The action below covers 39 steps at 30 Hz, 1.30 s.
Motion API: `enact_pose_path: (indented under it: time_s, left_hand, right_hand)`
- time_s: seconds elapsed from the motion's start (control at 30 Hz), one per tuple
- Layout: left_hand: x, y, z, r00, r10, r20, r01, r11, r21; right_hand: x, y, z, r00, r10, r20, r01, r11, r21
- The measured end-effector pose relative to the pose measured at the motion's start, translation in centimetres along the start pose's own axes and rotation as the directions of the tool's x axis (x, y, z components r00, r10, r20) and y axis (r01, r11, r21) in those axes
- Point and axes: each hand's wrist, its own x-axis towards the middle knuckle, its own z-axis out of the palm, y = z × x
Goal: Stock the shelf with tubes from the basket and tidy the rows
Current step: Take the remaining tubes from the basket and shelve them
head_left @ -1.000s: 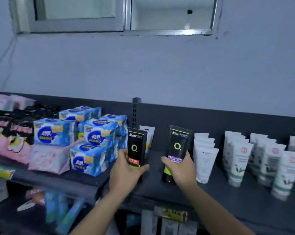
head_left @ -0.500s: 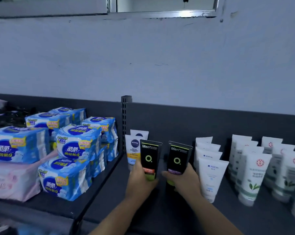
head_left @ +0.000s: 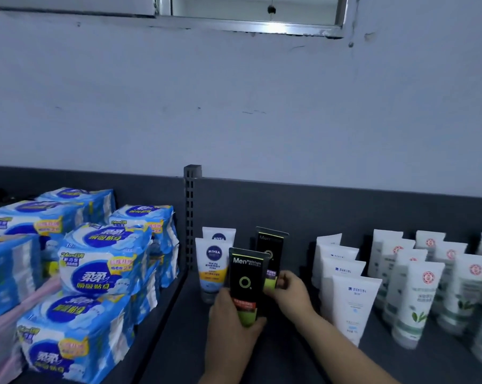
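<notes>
My left hand point(head_left: 231, 325) grips a black tube with a green base point(head_left: 245, 284), upright above the dark shelf point(head_left: 173, 342). Just behind it stands a second black tube point(head_left: 270, 253), its lower part held by my right hand point(head_left: 291, 292). The two black tubes line up one behind the other. Left of them stand two white and yellow tubes point(head_left: 212, 267). To the right are rows of white tubes point(head_left: 348, 297) and white tubes with red seals point(head_left: 420, 295). The basket is out of view.
Blue and white wrapped packs point(head_left: 101, 261) are stacked on the neighbouring shelf to the left, past a slotted upright post point(head_left: 190, 212). A grey back panel point(head_left: 331, 209) closes the shelf behind the tubes. Bare shelf floor lies in front of my hands.
The right hand has carried its black tube back and leftward, behind the one in the left hand. The tubes stood side by side before. The camera has moved closer.
</notes>
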Motion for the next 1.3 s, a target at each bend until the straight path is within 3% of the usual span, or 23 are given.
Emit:
enact_pose_path:
  time_s: [0.27, 0.4, 0.6, 0.73, 0.93, 1.3]
  left_hand:
    - [-0.2, 0.5, 0.2, 1.000, 0.028, -0.010, -0.028, 0.998, -0.048]
    - [0.8, 1.0, 0.8, 0.999, 0.033, -0.021, -0.034, 0.999, -0.032]
    - [4.6, 1.6, 2.5, 1.000, -0.009, -0.009, 0.009, 1.000, 0.026]
    - [6.5, 1.6, 3.7, 0.999, -0.016, -0.035, 0.018, 0.997, 0.071]
    - [7.3, 0.8, 5.0, 0.998, -0.056, -0.027, 0.055, 0.998, -0.012]
    - [8.2, -0.7, 5.7, 0.999, 0.022, 0.048, -0.017, 0.994, -0.104]
  right_hand:
    - [-0.3, -0.5, 0.7, 0.993, -0.097, -0.072, 0.091, 0.993, -0.076]
    - [-0.7, -1.2, -0.1, 0.987, -0.112, -0.117, 0.063, 0.929, -0.365]
    - [-1.7, -2.6, -0.8, 0.971, -0.135, -0.198, 0.013, 0.854, -0.520]
    - [-1.8, -2.5, -0.8, 0.957, -0.179, -0.228, 0.030, 0.843, -0.536]
    - [-1.4, -2.5, -0.8, 0.956, -0.167, -0.241, 0.006, 0.834, -0.552]
    - [-1.2, -2.3, -1.0, 0.967, -0.151, -0.206, 0.005, 0.819, -0.574]
